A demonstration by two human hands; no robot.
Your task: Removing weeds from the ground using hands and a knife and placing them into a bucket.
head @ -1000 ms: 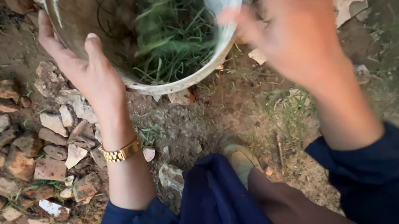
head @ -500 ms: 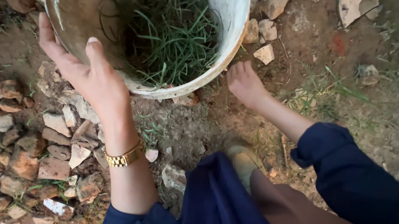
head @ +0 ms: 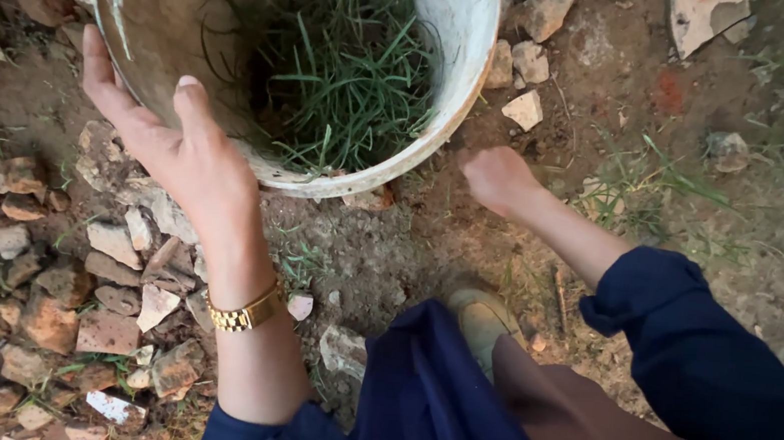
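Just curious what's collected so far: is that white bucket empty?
No, the white bucket holds a clump of green grass, with the left hand gripping its rim.

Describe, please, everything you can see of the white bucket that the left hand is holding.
The white bucket is round, plastic by its look, its inner wall smeared brown with dirt. It rests tilted on stony ground, mouth toward the camera, top edge cut off by the frame. Cut green grass lies heaped inside. The left hand holds its near rim, thumb inside; the right hand is close but apart.
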